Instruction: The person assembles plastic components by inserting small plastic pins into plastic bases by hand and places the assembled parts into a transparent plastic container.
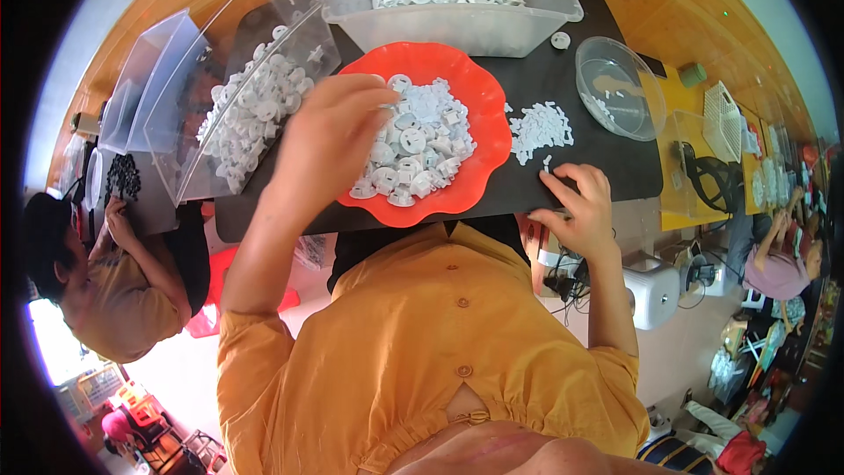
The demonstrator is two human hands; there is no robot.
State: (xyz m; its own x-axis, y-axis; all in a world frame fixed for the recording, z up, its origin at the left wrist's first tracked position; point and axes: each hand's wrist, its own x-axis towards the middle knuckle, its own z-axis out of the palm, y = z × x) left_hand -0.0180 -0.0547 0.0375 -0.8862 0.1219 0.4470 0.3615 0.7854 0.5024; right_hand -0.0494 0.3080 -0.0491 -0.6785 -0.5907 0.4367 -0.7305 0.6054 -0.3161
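Two hands (330, 136) work over a black table (536, 79) in a busy workroom.

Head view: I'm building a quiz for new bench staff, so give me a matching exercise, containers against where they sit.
Things:
1. orange scalloped dish
2. round clear bowl
3. tilted clear bin
4. left hand

Places:
a. right side of the black mat
b. over the white parts in the dish
c. centre, nearest the person
d. left of the dish

Pairs: 1-c, 2-a, 3-d, 4-b
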